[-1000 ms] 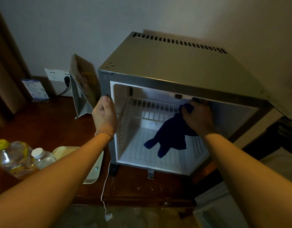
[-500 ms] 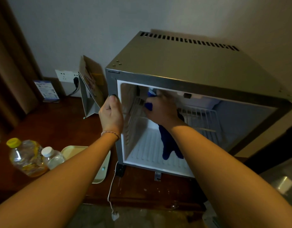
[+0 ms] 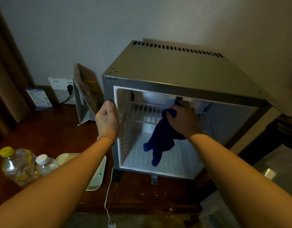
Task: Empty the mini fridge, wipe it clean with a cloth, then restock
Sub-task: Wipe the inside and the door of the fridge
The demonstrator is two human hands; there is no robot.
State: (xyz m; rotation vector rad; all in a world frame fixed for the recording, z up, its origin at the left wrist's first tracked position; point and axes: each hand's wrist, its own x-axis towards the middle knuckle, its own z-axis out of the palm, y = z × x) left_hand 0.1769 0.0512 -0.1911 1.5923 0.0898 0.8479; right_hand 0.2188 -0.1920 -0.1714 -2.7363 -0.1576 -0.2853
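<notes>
Right hand [image 3: 183,121] is inside the open mini fridge [image 3: 171,76] on the table [image 3: 48,134], grip bunched round a dark blue cloth [image 3: 160,139] up near the ceiling, above the wire shelf [image 3: 147,112]. Cloth hangs long-ways straight down, tail toward the floor. Left hand [image 3: 107,120] curls round the left front frame.

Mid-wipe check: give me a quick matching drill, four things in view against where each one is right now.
Things:
1. blue cloth
2. left hand
3. yellow-capped bottle
4. wire shelf

Places:
A. on the wooden table, left of the tray
B. gripping the fridge's left front edge
C. inside the fridge, across the upper part
D. hanging from the right hand

Pairs: 1-D, 2-B, 3-A, 4-C
</notes>
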